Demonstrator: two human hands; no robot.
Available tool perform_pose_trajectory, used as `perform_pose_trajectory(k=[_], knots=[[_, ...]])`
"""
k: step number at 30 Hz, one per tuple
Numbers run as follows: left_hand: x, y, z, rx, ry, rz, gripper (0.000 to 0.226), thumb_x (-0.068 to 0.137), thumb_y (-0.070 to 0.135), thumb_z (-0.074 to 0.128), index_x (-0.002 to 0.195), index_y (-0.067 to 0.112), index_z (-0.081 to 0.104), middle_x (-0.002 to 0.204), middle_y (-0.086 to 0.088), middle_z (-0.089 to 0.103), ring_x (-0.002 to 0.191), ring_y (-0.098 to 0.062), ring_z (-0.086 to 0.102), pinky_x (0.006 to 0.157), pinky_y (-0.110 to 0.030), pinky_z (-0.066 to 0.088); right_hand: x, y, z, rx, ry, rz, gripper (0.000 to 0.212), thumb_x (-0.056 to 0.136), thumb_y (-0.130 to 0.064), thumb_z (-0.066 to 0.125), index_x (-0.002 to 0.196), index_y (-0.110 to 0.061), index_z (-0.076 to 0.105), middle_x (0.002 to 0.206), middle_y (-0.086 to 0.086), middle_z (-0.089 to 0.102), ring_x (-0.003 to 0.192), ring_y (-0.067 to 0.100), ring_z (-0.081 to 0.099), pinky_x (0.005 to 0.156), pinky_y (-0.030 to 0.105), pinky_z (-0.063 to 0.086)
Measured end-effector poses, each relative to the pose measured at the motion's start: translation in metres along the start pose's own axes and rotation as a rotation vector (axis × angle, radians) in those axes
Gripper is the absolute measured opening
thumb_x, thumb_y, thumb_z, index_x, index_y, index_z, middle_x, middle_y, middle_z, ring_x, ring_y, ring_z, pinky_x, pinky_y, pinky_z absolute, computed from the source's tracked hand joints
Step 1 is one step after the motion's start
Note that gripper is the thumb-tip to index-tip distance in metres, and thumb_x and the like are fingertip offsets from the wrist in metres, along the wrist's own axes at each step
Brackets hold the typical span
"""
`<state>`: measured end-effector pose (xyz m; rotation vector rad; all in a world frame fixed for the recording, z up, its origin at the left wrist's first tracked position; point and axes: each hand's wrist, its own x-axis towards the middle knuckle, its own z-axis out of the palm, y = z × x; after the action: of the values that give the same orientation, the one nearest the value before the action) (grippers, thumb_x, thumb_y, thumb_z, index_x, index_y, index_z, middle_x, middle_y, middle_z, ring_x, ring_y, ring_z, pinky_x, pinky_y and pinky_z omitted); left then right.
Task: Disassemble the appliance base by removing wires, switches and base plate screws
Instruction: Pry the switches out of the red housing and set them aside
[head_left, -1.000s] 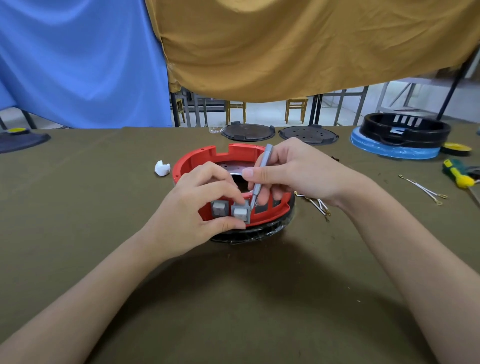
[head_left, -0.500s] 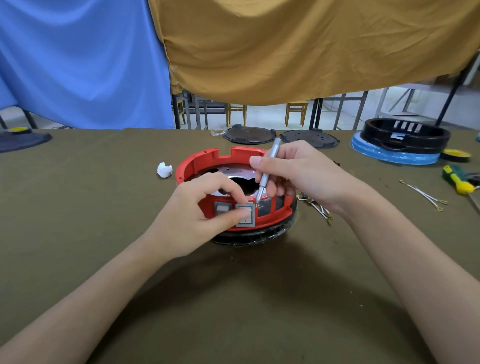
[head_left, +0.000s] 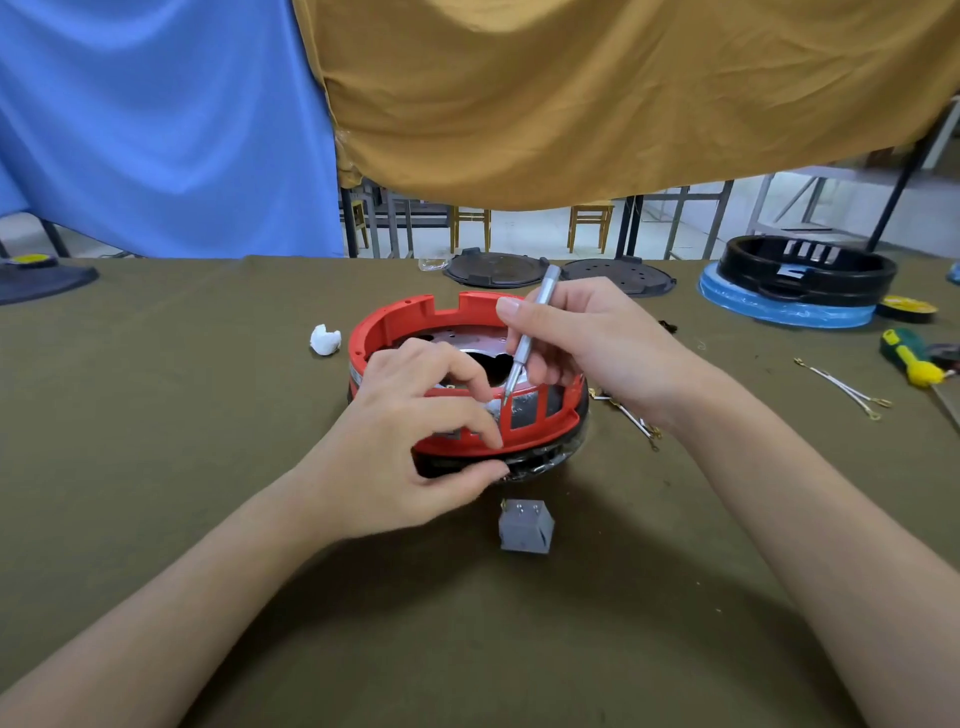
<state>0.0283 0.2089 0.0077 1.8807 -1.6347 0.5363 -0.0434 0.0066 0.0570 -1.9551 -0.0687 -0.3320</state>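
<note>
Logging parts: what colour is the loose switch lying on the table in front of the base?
Grey switch, clearest in the head view.

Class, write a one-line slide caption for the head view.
Right hand pries with a slim metal tool at red appliance base; one grey switch lies freed.

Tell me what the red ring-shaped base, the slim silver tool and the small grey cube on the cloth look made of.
Red ring-shaped base: likely moulded plastic, satin, with crisp notches and slots.
Slim silver tool, which the right hand grips: probably metal, with a brushed sheen.
Small grey cube: matte grey plastic, seemingly, with small shiny metal terminals on top.
</note>
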Motion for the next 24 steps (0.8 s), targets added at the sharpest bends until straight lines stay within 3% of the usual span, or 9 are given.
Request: perform_pose_trajectory(k=[5,10,15,18,21,23,24], knots=[[-0.002,0.012,0.005,0.085,-0.086,0.146,0.027,0.084,0.051,0.068,0.097,0.029,0.075,0.116,0.003,0.054,0.119,-0.012,0.043,0.102,-0.046,0.031,0.001,0.003,-0.001,0.046,0.057,-0.004,0.035,0.098,-0.035,0.061,0.07,-0.015,0.067,0.052,0.003,0.057,0.048,0.012,0.049,0.051,0.019,0.042],[-0.003,0.017,0.011,0.121,-0.194,0.162,0.027,0.085,0.055,0.068,0.097,0.032,0.074,0.114,0.009,0.055,0.119,-0.013,0.041,0.1,-0.045,0.031,0.002,0.006,-0.005,0.101,0.132,-0.002,0.038,0.1,-0.036,0.058,0.068,-0.014,0.061,0.049,-0.001,0.05,0.046,0.009,0.044,0.05,0.018,0.04],[0.0,0.009,0.006,-0.363,0.08,-0.142,0.027,0.09,0.043,0.062,0.104,0.021,0.067,0.103,0.005,0.06,0.106,-0.024,0.053,0.094,-0.036,0.041,0.004,0.007,-0.005,0.185,0.215,-0.05,0.045,0.106,-0.037,0.045,0.066,-0.015,0.049,0.059,0.001,0.059,0.051,0.014,0.049,0.054,0.02,0.043],[0.001,0.006,0.008,-0.565,0.201,-0.298,0.029,0.09,0.041,0.06,0.113,0.025,0.066,0.1,-0.002,0.068,0.097,-0.024,0.064,0.087,-0.04,0.053,0.003,0.006,-0.004,0.379,0.177,-0.141,0.028,0.105,-0.022,0.048,0.083,-0.011,0.061,0.073,0.004,0.062,0.055,0.014,0.044,0.055,0.026,0.036],[0.004,0.005,0.008,-0.648,0.301,-0.344,0.022,0.091,0.039,0.059,0.112,0.036,0.069,0.098,0.001,0.073,0.095,-0.018,0.069,0.084,-0.032,0.056,0.0,0.004,0.003,0.265,0.088,-0.275,0.013,0.096,-0.02,0.062,0.104,-0.01,0.067,0.077,-0.001,0.06,0.058,0.015,0.048,0.058,0.025,0.04],[0.005,0.002,0.006,-0.691,0.355,-0.366,0.023,0.093,0.038,0.059,0.114,0.037,0.068,0.103,0.003,0.075,0.098,-0.016,0.071,0.084,-0.029,0.057,-0.003,0.003,0.011,0.089,0.021,-0.353,0.025,0.092,-0.017,0.07,0.115,-0.009,0.063,0.083,-0.002,0.059,0.061,0.022,0.051,0.061,0.026,0.044],[0.005,0.001,0.005,-0.693,0.362,-0.369,0.024,0.093,0.037,0.059,0.116,0.035,0.068,0.107,0.004,0.075,0.101,-0.016,0.071,0.086,-0.029,0.057,-0.004,0.003,0.015,-0.007,0.011,-0.385,0.031,0.09,-0.017,0.073,0.118,-0.009,0.062,0.085,-0.004,0.059,0.059,0.018,0.049,0.06,0.024,0.042]])
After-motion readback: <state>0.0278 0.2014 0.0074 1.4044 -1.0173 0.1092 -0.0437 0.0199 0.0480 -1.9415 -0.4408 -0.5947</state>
